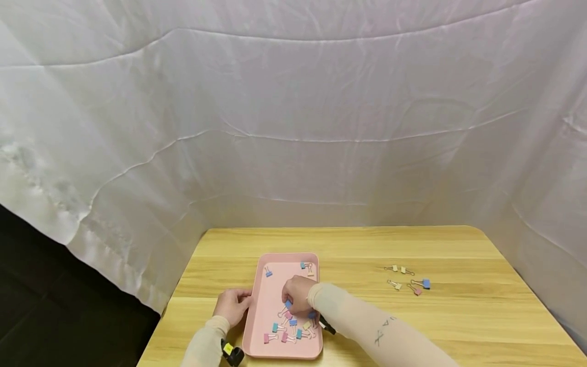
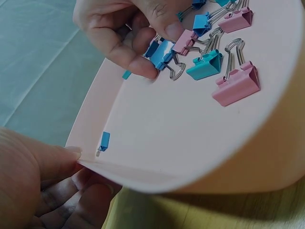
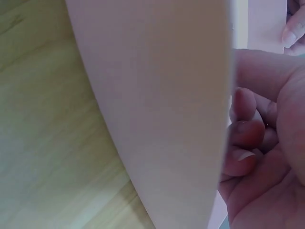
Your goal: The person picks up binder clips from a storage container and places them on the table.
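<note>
My left hand (image 1: 232, 307) grips the left wall of a pink tray (image 1: 260, 311), thumb over the rim and the other fingers outside. Inside the tray, my right hand (image 1: 300, 293) pinches a blue binder clip (image 2: 162, 55) between thumb and index finger. In the left wrist view a pink binder clip (image 2: 184, 43) lies right by that thumb. Several more clips lie toward the near end, among them a teal binder clip (image 2: 205, 65) and a larger pink binder clip (image 2: 237, 84). The tray's wall hides the right fingertips in the right wrist view.
At the tray's far end lie a small blue clip (image 1: 268, 273), a teal clip (image 1: 304, 265) and a yellow clip (image 1: 310, 273). On the wooden table (image 1: 357, 250) to the right are several loose clips, including a blue clip (image 1: 426, 284). A pale curtain (image 1: 293, 173) hangs behind.
</note>
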A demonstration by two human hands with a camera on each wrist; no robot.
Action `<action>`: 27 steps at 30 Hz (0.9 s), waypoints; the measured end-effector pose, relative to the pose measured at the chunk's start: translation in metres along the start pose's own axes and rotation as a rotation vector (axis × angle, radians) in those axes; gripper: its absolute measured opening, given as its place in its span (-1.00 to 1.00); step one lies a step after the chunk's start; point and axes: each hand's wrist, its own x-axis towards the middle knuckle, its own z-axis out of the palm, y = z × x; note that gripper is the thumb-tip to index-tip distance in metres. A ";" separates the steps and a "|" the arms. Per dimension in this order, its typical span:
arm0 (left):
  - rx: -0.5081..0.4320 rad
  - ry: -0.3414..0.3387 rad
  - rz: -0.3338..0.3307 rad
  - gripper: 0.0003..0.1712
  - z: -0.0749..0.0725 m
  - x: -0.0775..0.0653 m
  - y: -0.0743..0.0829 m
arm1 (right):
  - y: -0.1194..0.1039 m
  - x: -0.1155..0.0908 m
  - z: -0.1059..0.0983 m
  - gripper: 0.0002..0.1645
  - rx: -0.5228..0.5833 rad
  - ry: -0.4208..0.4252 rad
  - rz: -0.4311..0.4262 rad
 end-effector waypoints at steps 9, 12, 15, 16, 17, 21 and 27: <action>0.004 0.009 0.027 -0.81 0.000 0.000 -0.001 | 0.001 0.001 0.002 -0.79 -0.026 0.028 0.018; 0.009 0.012 0.038 -0.81 0.000 -0.001 -0.002 | 0.002 -0.001 0.001 -0.80 0.001 0.037 0.036; 0.009 0.014 0.045 -0.81 0.000 -0.001 -0.002 | 0.003 -0.004 -0.004 -0.84 0.067 0.050 0.055; 0.008 0.013 0.046 -0.81 0.000 -0.001 -0.002 | 0.004 -0.005 -0.007 -0.85 0.088 0.058 0.058; 0.008 0.012 0.046 -0.81 0.000 -0.001 -0.002 | 0.005 -0.007 -0.010 -0.86 0.112 0.064 0.062; 0.002 0.010 0.046 -0.81 0.000 -0.001 -0.002 | 0.015 -0.011 -0.025 -0.81 0.158 0.087 0.066; 0.003 0.008 0.032 -0.81 -0.001 -0.001 -0.002 | 0.037 -0.019 -0.054 -0.76 0.163 0.138 0.065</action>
